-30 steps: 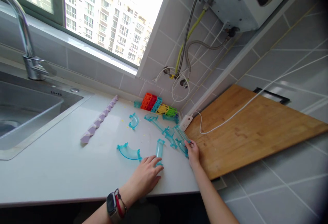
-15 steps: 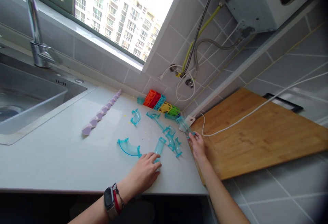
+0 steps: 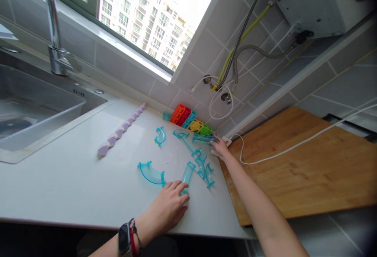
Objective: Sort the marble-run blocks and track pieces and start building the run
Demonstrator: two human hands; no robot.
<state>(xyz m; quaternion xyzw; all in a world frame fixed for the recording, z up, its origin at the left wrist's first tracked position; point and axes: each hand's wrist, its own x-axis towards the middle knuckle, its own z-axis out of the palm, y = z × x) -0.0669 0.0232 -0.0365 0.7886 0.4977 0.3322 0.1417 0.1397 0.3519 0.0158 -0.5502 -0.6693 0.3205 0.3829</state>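
My left hand (image 3: 172,202), with a watch on its wrist, rests its fingers on the near end of a straight translucent blue track piece (image 3: 187,172). A curved blue piece (image 3: 151,174) lies just left of its fingertips. My right hand (image 3: 220,147) pinches the right end of another straight blue piece (image 3: 202,138), held level near the wall. Joined or touching blue pieces (image 3: 200,164) lie between the hands, and a small curved one (image 3: 160,135) is further left. Red (image 3: 180,114), yellow (image 3: 195,126) and green (image 3: 205,130) blocks line the wall.
A sink (image 3: 38,112) with a faucet (image 3: 57,59) is at the left. A purple twisted strip (image 3: 122,129) lies on the counter (image 3: 73,186). A wooden board (image 3: 294,166) leans at the right, crossed by a white cable (image 3: 277,154).
My right hand has moved up and left, and its blue piece has turned from slanted to nearly level beside the green block. My left hand stays on its piece. The view has shifted slightly.
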